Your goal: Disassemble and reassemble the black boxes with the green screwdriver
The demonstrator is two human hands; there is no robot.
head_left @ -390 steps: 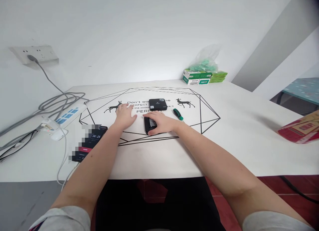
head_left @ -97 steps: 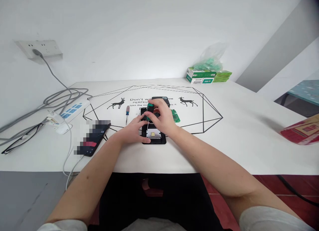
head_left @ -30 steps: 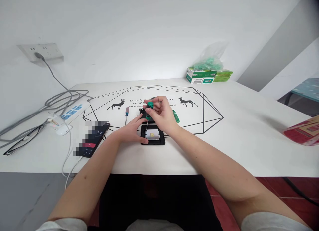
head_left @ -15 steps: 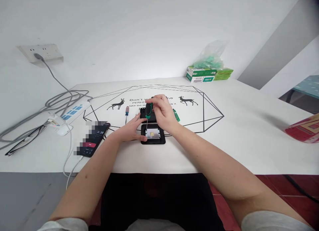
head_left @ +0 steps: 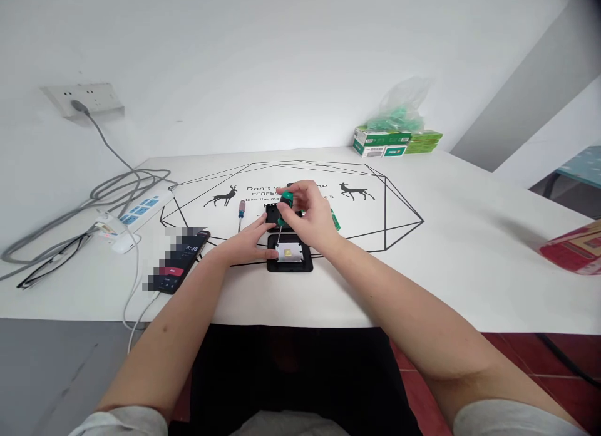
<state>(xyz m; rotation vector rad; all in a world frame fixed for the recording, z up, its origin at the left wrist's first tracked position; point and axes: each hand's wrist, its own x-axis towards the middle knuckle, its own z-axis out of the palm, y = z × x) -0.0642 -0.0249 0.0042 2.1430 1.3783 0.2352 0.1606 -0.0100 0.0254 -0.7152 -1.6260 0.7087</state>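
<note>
1. Compared with the frame just before, the green screwdriver [head_left: 286, 200] in your right hand [head_left: 310, 217] leans more to the right, its green end now turned up into sight.
2. Your left hand [head_left: 246, 242] has its thumb a little farther up the tray's left edge than in that frame.
3. In the earliest frame that screwdriver lies on the desk [head_left: 446, 267]; now your right grip is clamped on its handle.
4. Your left grip stays spread, thumb on the tray, fingertips by the second black part [head_left: 271, 217].
5. The black tray [head_left: 300, 267] lies flat on the desk in front of you, square with rounded corners, holding a shiny silver plate [head_left: 297, 255] with a small gold square [head_left: 288, 252] near its middle.
6. The shaft points down at the plate's far left corner; you cannot tell whether the tip touches.
7. A green circuit board [head_left: 335, 219] shows partly beyond your right hand.
</note>
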